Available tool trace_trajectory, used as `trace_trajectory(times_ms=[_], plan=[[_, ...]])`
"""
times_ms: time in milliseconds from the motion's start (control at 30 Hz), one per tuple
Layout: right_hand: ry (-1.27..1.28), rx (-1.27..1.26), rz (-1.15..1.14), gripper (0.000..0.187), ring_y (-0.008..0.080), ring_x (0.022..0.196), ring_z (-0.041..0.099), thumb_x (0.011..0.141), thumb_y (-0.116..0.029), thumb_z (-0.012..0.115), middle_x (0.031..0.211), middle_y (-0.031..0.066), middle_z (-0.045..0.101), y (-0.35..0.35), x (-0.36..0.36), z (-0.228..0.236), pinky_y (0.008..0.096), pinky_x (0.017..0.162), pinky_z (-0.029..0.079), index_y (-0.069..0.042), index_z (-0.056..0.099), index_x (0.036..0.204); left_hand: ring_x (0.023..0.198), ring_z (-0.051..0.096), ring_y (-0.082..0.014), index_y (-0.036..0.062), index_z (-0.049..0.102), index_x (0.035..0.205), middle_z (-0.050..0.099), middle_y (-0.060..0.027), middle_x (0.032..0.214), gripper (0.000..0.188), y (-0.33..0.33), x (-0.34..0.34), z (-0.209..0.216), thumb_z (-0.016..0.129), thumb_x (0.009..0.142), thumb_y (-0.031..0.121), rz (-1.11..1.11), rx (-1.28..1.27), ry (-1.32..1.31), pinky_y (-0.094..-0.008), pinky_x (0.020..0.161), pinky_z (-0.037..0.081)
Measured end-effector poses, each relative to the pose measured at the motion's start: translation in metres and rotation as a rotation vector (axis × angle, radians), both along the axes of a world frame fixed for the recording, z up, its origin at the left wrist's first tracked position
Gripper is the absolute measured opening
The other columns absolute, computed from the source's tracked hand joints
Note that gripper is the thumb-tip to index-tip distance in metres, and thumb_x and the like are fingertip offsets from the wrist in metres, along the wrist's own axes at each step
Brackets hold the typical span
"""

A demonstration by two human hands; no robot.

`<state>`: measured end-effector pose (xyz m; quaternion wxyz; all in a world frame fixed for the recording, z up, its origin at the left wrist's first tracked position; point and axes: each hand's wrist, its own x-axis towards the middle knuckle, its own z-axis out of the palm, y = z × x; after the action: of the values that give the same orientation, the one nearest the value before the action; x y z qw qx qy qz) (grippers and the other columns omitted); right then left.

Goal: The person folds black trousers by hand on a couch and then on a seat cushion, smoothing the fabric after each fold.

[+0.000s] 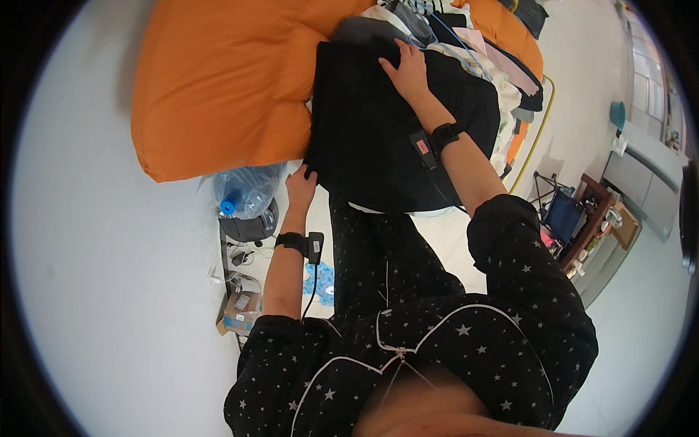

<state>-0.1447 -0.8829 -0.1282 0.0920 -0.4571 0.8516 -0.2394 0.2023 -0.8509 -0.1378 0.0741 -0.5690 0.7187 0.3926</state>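
Black cloth (378,138) hides much of the clothes pile (504,80).

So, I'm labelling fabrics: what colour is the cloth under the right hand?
The cloth is black, best in the head view.

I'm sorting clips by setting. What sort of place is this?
Probably a room in someone's home: the padded orange furniture, the heap of clothes and the wearer's star-patterned, pyjama-like outfit suggest it.
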Motion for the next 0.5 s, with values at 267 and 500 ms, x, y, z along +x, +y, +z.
trace_trajectory(times_ms=[267,500], plan=[[0.010,0.035,0.205,0.043,0.0263,0.097,0.051,0.071,-0.031,0.067,0.104,0.0080,0.052,0.038,0.023,0.008,0.0394,0.075,0.041,-0.009,0.055,0.106,0.080,0.061,-0.0245,-0.0076,0.057,0.097,0.062,-0.0232,0.083,0.032,0.016,0.024,-0.005,0.058,0.075,0.016,0.232,0.043,0.422,-0.0306,0.070,0.046],[-0.214,-0.136,0.089,0.026,0.0309,0.074,0.058,0.075,-0.021,0.063,0.085,0.0127,0.058,0.034,0.010,0.013,0.0363,0.065,0.047,-0.004,0.058,0.095,0.055,0.048,-0.0169,-0.0045,0.055,0.080,0.053,-0.0182,0.062,0.030,-0.016,0.022,0.007,0.062,0.079,0.024,0.098,0.097,0.352,-0.0302,0.053,0.039]])
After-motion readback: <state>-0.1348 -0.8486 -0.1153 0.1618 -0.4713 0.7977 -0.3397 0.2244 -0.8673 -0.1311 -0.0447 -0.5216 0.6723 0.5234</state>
